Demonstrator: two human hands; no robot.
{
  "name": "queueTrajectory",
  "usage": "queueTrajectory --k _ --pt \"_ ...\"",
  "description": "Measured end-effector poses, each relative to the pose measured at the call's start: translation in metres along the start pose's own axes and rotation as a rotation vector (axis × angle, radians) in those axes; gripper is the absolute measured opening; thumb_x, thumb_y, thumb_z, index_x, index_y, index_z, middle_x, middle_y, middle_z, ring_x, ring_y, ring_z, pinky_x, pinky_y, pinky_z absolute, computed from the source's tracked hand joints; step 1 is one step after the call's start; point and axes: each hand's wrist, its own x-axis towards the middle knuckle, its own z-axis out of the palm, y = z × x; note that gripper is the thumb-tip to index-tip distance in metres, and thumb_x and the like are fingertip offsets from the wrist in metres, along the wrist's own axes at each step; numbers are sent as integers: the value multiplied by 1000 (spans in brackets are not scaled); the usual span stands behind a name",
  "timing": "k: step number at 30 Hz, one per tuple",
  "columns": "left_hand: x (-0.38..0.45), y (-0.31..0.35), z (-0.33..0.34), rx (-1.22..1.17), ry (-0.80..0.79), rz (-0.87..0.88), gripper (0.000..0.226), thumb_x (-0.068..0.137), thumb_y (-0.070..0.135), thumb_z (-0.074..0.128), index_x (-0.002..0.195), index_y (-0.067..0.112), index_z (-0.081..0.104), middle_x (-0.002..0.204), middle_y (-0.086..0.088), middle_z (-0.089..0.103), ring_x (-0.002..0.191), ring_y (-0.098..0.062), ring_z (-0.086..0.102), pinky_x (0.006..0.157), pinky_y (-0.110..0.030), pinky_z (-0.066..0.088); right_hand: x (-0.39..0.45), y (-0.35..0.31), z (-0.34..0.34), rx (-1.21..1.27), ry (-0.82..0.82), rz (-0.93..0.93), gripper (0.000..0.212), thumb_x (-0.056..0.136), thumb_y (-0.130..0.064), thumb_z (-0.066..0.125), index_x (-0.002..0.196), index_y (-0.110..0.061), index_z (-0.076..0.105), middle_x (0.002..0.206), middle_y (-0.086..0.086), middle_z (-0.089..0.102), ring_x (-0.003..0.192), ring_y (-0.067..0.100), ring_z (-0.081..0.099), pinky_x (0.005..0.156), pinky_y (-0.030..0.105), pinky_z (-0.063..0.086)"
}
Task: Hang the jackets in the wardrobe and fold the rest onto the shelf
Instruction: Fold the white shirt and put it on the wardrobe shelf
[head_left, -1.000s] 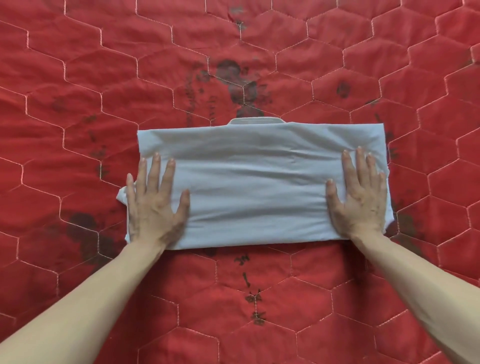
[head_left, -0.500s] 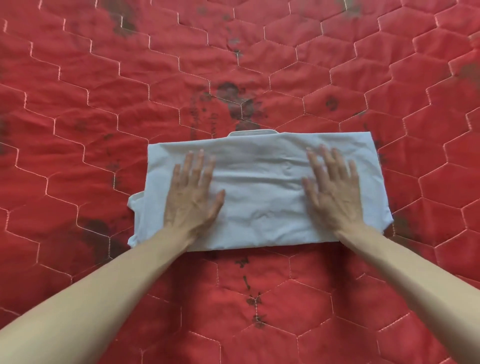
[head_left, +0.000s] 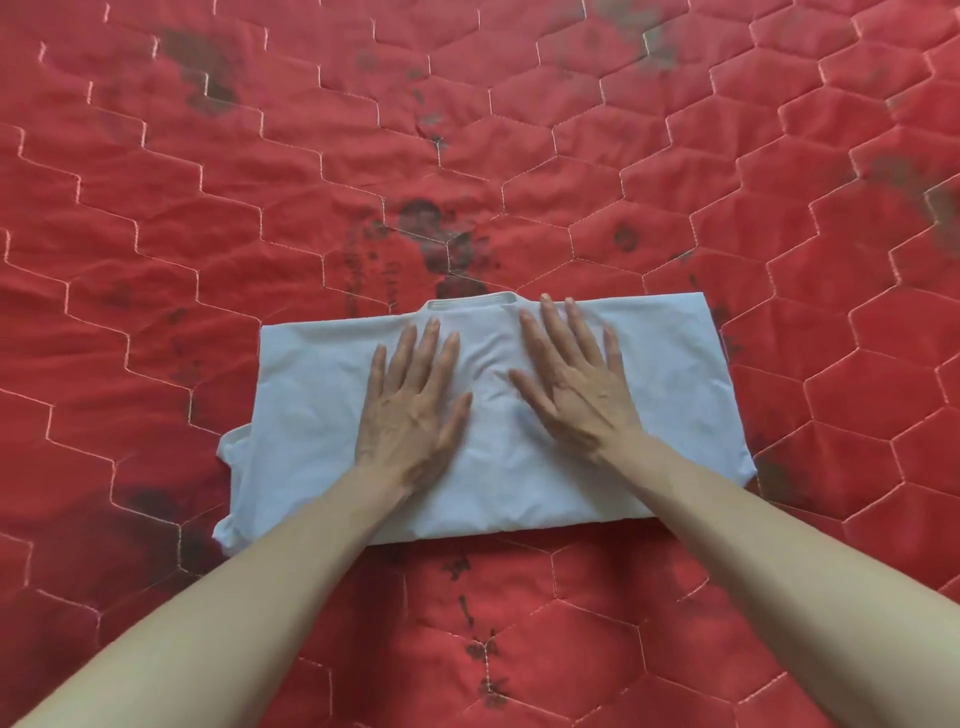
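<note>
A pale blue-white shirt (head_left: 306, 395), folded into a wide rectangle, lies flat on the red quilt with its collar band at the far edge. My left hand (head_left: 415, 405) rests flat on the shirt just left of its middle, fingers straight and spread. My right hand (head_left: 571, 379) lies flat just right of the middle, its fingertips near the collar. Both palms press the cloth, and small wrinkles bunch between them. A bit of sleeve sticks out at the shirt's lower left corner.
The red quilted bedcover (head_left: 156, 234) with hexagon stitching and dark stains fills the whole view. No wardrobe, shelf or other garment shows.
Both hands have slid inward from the shirt's outer ends to its middle, staying flat on the cloth. The view has pulled back and tilted a little.
</note>
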Motion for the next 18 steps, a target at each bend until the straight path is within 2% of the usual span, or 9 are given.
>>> queueTrajectory --k 3,5,7,10,12,14,16,18 --pt "-48 -20 -5 12 38 -64 70 104 50 29 167 23 17 176 -3 8 162 -23 4 129 -54 8 -37 37 -11 -28 110 222 68 105 -57 17 166 -27 18 174 -1 12 161 22 7 127 57 11" --pt "-78 -34 -3 30 50 -151 70 104 52 30 167 24 17 176 -3 9 162 -24 5 129 -56 7 -68 63 -15 -35 103 363 68 105 -56 15 166 -24 20 174 1 13 161 23 9 127 58 13" --pt "-96 -43 0 25 27 -234 72 102 54 29 167 26 18 176 -1 8 162 -23 2 128 -58 5 -86 77 -14 -17 69 396 69 105 -56 17 166 -24 18 175 -1 9 161 21 5 127 58 11" --pt "-99 -43 3 46 0 -247 72 100 52 31 166 24 23 175 -3 11 162 -26 4 127 -62 10 -89 77 -14 16 83 373 69 105 -55 22 166 -24 17 175 -1 7 161 19 2 127 56 7" --pt "-93 -37 2 53 -5 -279 71 98 46 32 165 22 26 175 -7 13 162 -29 5 126 -63 8 -89 72 -18 77 128 377 69 105 -52 26 166 -22 18 175 1 7 161 22 2 127 54 8" --pt "-89 -25 1 42 5 -306 70 98 39 31 165 18 28 174 -10 16 162 -32 6 127 -62 7 -97 66 -24 177 207 479 71 104 -50 34 166 -20 17 174 3 9 161 25 7 127 51 12" --pt "-86 -4 2 22 31 -220 66 99 32 32 162 12 33 172 -14 21 161 -34 12 127 -60 13 -106 59 -33 318 289 675 79 98 -54 42 165 -18 20 171 7 22 155 31 21 123 50 21" --pt "-83 30 5 -42 40 -62 63 101 28 34 161 9 36 171 -15 23 161 -33 14 127 -58 18 -116 56 -40 392 332 833 86 92 -59 53 162 -15 28 158 10 43 141 35 35 116 50 28"
